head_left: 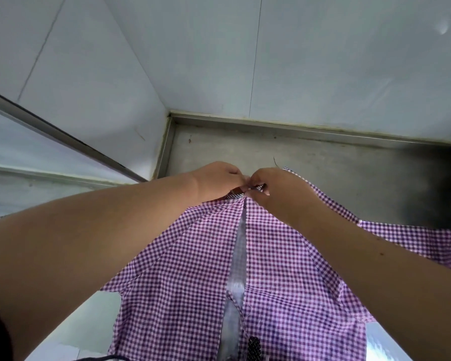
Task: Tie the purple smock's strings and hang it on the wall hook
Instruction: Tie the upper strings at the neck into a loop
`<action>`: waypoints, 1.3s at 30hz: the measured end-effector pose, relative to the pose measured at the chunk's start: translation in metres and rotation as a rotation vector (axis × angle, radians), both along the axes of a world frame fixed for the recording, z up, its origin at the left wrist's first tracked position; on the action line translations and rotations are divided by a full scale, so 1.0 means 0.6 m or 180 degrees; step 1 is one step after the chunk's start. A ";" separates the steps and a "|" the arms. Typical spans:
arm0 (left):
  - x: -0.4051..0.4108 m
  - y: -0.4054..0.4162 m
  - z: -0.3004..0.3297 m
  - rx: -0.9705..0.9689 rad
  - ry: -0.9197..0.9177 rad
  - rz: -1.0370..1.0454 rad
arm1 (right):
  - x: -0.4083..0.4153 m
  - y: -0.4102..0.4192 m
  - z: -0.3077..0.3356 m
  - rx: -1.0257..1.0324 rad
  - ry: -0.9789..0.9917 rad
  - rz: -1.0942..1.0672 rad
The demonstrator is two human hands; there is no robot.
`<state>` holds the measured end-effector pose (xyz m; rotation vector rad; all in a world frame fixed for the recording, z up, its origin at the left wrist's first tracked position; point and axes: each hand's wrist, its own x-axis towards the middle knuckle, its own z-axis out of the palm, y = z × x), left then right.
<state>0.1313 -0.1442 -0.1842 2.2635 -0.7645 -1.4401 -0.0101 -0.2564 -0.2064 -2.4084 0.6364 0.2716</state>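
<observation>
A person's left hand and right hand meet at the far top edge of the purple smock, fingers pinched closed on its strings; the gingham hangs spread between both forearms, against a pale wall.

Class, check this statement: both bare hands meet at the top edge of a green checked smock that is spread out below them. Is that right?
Not quite. The head view shows the smock is purple and white checked, not green. The rest holds: the left hand and right hand meet at its top edge, and it is spread out below them.
</observation>
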 end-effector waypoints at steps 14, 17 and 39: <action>-0.004 0.010 -0.001 0.0028 0.0272 0.0460 | 0.000 0.012 -0.004 0.0354 0.0071 -0.0277; -0.001 0.009 0.000 -0.0075 0.0352 0.0735 | 0.005 0.014 -0.008 0.0478 -0.0014 -0.0556; -0.007 0.006 -0.009 -0.0455 -0.0896 -0.0408 | 0.008 0.013 -0.029 0.0181 0.0179 -0.0857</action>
